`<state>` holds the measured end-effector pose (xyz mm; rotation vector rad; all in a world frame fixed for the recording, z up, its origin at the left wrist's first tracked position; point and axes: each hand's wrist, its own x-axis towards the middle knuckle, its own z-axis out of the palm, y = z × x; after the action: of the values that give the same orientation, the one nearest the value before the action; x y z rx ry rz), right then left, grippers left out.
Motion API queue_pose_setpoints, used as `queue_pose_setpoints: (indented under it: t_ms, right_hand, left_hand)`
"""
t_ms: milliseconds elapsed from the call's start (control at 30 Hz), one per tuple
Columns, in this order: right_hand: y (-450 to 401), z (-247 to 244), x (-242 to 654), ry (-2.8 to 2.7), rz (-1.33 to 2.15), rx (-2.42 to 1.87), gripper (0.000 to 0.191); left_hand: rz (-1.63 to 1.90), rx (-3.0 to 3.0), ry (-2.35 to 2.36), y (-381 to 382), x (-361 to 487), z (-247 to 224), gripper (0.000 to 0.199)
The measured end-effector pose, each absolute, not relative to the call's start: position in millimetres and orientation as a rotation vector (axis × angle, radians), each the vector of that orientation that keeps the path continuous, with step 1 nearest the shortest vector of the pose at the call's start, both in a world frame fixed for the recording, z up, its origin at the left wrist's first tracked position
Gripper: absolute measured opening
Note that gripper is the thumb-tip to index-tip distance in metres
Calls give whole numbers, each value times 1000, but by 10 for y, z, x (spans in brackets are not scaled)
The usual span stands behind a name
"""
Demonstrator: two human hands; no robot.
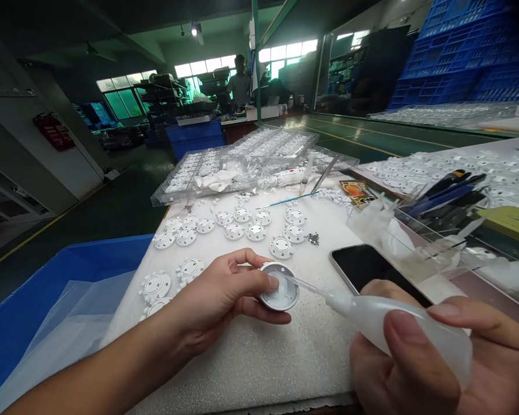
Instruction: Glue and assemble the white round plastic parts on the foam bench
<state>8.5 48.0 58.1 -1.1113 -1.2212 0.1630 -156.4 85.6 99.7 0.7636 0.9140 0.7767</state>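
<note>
My left hand [237, 282] grips a small round white cup-shaped part [285, 295] by its rim, with the thumb inside and the hollow side facing me. In my right hand [432, 357] is a translucent squeeze bottle [372, 317], its thin nozzle [307, 285] reaching leftward to the part's rim. Whether the tip touches the inner surface I cannot tell. Beyond my hands, several white round parts with knobbed edges [256, 230] lie on the white foam board [242, 369]. A small heap of tiny dark bits [313, 239] sits beside them.
A smartphone [367, 265] lies just behind the bottle. Clear trays of white parts [263, 141] are at the back, with a thin blue brush [285, 200] before them. At right stands a holder with tools [441, 196]; at left is a blue bin [90, 259]. A person [241, 83] is far off.
</note>
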Motion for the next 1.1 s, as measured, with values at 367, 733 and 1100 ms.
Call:
queue_pose_setpoints:
  t_ms: [367,733,1100]
  right_hand:
    - [504,581,-37,-871,416,-639,16]
    - [428,545,-11,-692,342,-941,15]
    - [346,178,177,-1492,267,-1457,28]
  left_hand:
    - [755,785,926,817,-1547,1039,18]
    - [783,793,930,869,-1584,1026,14]
    - [833,815,971,850,-1593,1055,13]
